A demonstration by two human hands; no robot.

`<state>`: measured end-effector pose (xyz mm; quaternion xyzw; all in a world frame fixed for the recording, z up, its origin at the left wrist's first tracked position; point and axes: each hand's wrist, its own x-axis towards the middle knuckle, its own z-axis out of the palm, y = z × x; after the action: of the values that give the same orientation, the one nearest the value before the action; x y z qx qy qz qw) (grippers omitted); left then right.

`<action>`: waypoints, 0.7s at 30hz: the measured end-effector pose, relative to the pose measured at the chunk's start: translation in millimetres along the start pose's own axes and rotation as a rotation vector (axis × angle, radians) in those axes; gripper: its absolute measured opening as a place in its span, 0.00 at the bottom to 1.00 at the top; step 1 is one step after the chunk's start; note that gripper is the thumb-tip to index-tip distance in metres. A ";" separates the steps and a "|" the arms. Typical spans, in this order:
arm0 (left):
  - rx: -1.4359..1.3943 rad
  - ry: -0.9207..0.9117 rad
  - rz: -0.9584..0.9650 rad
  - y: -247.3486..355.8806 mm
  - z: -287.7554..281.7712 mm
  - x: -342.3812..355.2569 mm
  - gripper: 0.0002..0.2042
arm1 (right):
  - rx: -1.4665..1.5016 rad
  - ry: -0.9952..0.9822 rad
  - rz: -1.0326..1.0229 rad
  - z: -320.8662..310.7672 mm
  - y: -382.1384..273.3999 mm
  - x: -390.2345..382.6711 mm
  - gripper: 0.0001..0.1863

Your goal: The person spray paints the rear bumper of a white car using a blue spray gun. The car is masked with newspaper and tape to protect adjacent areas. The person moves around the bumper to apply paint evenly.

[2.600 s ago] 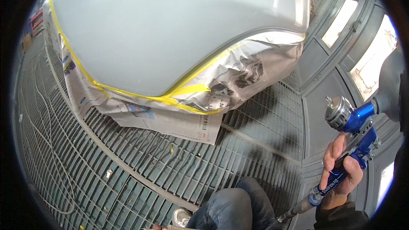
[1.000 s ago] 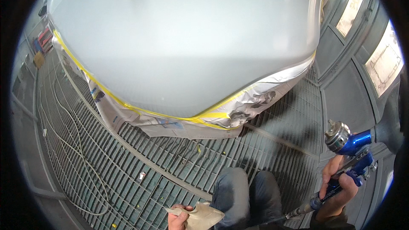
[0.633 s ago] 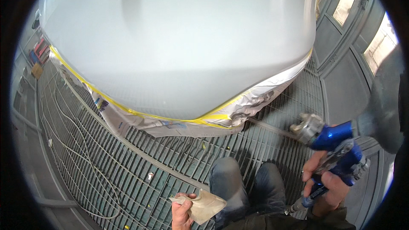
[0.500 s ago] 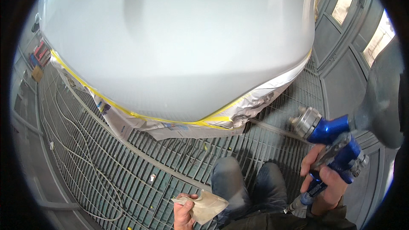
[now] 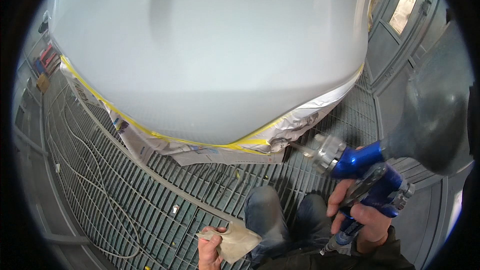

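Observation:
My right hand grips a blue and silver spray gun with a large dark grey cup, its nozzle toward the lower edge of the car body. My left hand pinches a folded beige cloth beside my knee. In front of me, a smooth light grey car panel fills the upper view, its lower edge masked with yellow tape and printed paper.
A metal grating floor runs beneath, with looped hoses at left. My legs are below me. Grey booth doors with windows stand at right; a cardboard box and red objects sit at far left.
My right hand has moved the spray gun leftward and inward, toward the panel's lower edge. My left hand came into view with the cloth; the view now takes in more of the panel.

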<state>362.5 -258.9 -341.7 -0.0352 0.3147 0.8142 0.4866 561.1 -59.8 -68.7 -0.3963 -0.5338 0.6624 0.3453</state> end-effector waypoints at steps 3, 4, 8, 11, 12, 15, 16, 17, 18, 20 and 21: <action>0.013 0.003 0.025 -1.3 -4.9 -3.5 0.15 | 0.078 -0.087 0.069 -7.0 0.0 1.7 0.19; 0.012 0.004 0.031 -0.9 -6.1 -5.3 0.15 | 0.104 -0.104 0.062 -9.8 3.1 2.7 0.20; 0.016 0.012 0.029 -5.2 -8.5 -3.6 0.15 | 0.037 0.313 -0.275 -3.6 7.7 -2.2 0.22; 0.062 0.049 -0.013 -4.0 -4.6 0.8 0.15 | 0.088 0.271 -0.252 -16.2 8.8 -6.6 0.24; 0.094 0.035 -0.007 -3.3 -4.7 1.0 0.15 | 0.143 0.175 -0.174 -19.0 6.9 -8.0 0.23; 0.197 0.028 -0.017 -0.7 1.4 1.5 0.16 | 0.250 -0.047 -0.006 -24.0 0.0 -6.4 0.21; 0.233 0.055 -0.039 0.6 6.9 0.8 0.17 | 0.247 -0.077 0.008 -23.3 -1.8 -2.9 0.21; 0.267 0.092 -0.052 3.5 11.4 -2.1 0.18 | 0.248 -0.111 0.004 -25.8 -2.9 2.1 0.20; 0.233 0.070 -0.092 5.6 14.1 -4.2 0.19 | 0.247 -0.142 -0.002 -28.7 -4.3 6.5 0.19; 0.304 0.098 -0.055 1.7 6.7 -7.1 0.20 | 0.254 -0.169 -0.072 -44.6 -0.8 13.6 0.17; 0.338 0.106 -0.046 -1.7 1.1 -6.5 0.21 | 0.269 -0.047 -0.181 -47.9 -0.4 12.1 0.14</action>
<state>367.6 -262.8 -339.2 -0.0029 0.4715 0.7354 0.4868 598.4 -28.3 -75.7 -0.2809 -0.4817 0.7033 0.4410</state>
